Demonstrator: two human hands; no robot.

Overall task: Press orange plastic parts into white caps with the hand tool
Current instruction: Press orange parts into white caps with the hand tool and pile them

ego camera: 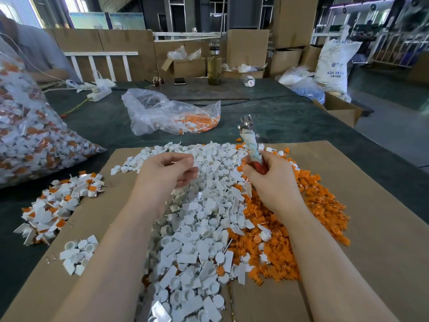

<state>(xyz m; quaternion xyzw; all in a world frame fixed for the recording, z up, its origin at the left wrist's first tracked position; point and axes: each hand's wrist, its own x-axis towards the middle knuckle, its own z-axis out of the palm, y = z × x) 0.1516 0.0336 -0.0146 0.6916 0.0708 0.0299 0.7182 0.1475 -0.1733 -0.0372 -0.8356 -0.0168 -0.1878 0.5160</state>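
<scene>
Heaped nearest on brown cardboard sheet [371, 228]: small white plastic caps [197, 240], orange plastic parts [301, 217] just right of them. Above that heap, left hand [167, 173] with fingers curled, apparently pinching one white piece, not plainly seen. Right hand [271, 180] wrapped around cloth-bound, red-handled metal hand tool [251, 145], tip upward. Best to seat cap squarely, then press straight down.

Centre of the cardboard sheet [362, 228] on the counter [290, 117]: pile of caps [199, 228], heap of plastic parts [308, 217] touching its right side. Left, at the sheet's edge, a mixed pile [58, 205]; further left, a full bag [30, 126]. Behind the sheet, another bag [171, 112]; beyond it, a bottle [214, 66].
</scene>
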